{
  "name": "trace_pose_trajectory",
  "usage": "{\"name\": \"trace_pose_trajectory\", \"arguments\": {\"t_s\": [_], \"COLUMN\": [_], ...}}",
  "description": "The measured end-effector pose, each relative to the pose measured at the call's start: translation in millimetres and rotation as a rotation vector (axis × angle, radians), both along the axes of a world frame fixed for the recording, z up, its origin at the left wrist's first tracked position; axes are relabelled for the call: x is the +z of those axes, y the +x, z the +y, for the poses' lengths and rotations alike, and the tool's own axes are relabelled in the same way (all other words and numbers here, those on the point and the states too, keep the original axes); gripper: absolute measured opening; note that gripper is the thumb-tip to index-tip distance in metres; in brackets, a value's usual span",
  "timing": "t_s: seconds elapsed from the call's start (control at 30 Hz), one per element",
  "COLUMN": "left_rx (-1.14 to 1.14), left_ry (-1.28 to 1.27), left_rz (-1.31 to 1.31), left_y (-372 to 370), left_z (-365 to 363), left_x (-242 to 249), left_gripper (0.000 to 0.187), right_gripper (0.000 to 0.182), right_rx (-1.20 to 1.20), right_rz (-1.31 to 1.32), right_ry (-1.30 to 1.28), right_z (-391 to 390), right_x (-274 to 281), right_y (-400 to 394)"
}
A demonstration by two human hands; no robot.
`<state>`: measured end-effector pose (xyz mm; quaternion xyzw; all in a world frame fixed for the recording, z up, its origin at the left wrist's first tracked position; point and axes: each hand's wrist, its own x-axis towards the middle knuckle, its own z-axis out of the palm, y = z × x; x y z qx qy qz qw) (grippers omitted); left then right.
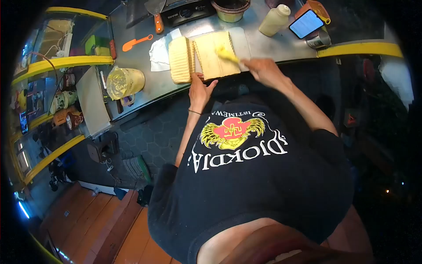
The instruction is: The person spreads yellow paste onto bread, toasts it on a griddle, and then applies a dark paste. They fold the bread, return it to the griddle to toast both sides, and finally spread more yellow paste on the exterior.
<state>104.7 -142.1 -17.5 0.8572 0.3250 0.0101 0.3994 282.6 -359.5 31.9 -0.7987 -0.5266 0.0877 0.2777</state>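
Observation:
Two thick slabs of bread lie side by side on the metal counter. The left bread slab (pixel 180 61) shows a ridged top, and the right bread slab (pixel 211 55) has a flat, pale face with a yellow spread on it. My left hand (pixel 201 92) is at their near edge, thumb and fingers apart, fingertips touching the left slab's corner. In my right hand (pixel 266 72), closed and slightly blurred, is a spatula whose yellow-coated blade (pixel 226 54) rests on the right slab. Its handle is mostly hidden by my fingers.
A tub of pale yellow spread (pixel 126 82) and an orange spatula (pixel 137 42) are to the left. White paper (pixel 160 55) lies beside the bread. Behind are a stove (pixel 187 15) and a bucket (pixel 231 11). A squeeze bottle (pixel 274 20) and a lit phone (pixel 306 23) stand right.

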Motion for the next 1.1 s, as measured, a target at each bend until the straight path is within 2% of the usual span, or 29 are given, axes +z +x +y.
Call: {"name": "trace_pose_trajectory", "arguments": {"t_s": [0.1,0.13,0.17,0.23,0.3,0.4,0.43,0.53,0.63,0.7,0.77,0.8,0.83,0.9,0.97,1.03,1.1], "left_rx": [0.14,0.137,0.156,0.153,0.213,0.207,0.22,0.219,0.229,0.234,0.251,0.245,0.253,0.253,0.267,0.25,0.229], "left_ry": [0.073,0.081,0.072,0.202,0.14,0.193,0.201,0.22,0.182,0.186,0.131,0.128,0.12,0.115,0.126,0.098,0.067], "left_rz": [-0.065,-0.059,-0.049,-0.242,-0.178,-0.227,-0.232,-0.309,-0.269,-0.28,-0.349,-0.341,-0.35,-0.36,-0.352,-0.358,-0.359], "left_y": [0.6,-1.1,-1.9,0.6,4.5,7.8,8.1,6.9,6.7,5.7,6.4,3.9,4.6,4.8,7.7,7.3,8.6], "left_z": [-16.2,-20.9,-27.0,-35.5,-41.4,-43.5,-43.4,-42.2,-45.1,-47.8,-47.7,-49.8,-48.9,-46.9,-45.5,-44.5,-44.9], "left_x": [-12.5,-12.8,-13.9,-12.7,-8.9,-14.4,-18.8,-25.2,-19.5,-21.0,-25.6,-27.9,-29.6,-33.6,-36.8,-30.0,-22.8], "left_gripper": [0.072,0.085,0.085,0.098,0.104,0.107,0.107,0.108,0.109,0.109,0.109,0.109,0.109,0.109,0.11,0.11,0.11], "right_gripper": [0.027,0.025,0.024,0.027,0.029,0.03,0.031,0.031,0.031,0.031,0.031,0.031,0.031,0.03,0.028,0.029,0.03], "right_rx": [0.095,0.054,0.017,-0.13,-0.133,-0.096,-0.005,0.092,0.123,0.037,-0.052,-0.033,-0.042,0.14,0.215,0.199,0.065], "right_rz": [0.076,0.149,0.22,0.483,0.494,0.597,0.577,0.798,0.797,0.686,0.493,0.46,0.463,0.508,0.593,0.672,0.725], "right_ry": [0.009,0.106,0.193,0.103,0.242,0.261,0.287,0.044,-0.021,0.232,0.332,0.303,0.304,0.082,0.043,0.008,0.088], "right_z": [-18.3,-19.6,-19.6,-9.8,5.7,25.0,23.7,-2.8,-8.3,9.4,27.2,33.1,26.9,8.1,-14.6,-19.5,-9.0], "right_x": [10.9,3.4,-5.2,4.0,-24.7,-74.2,-77.2,-68.3,-63.5,-78.0,-70.8,-69.9,-70.1,-63.4,-58.6,-52.0,-57.1], "right_y": [0.6,9.1,23.2,46.2,71.5,89.8,82.3,61.0,68.8,86.4,103.6,109.3,106.1,90.8,66.0,63.5,77.8]}}
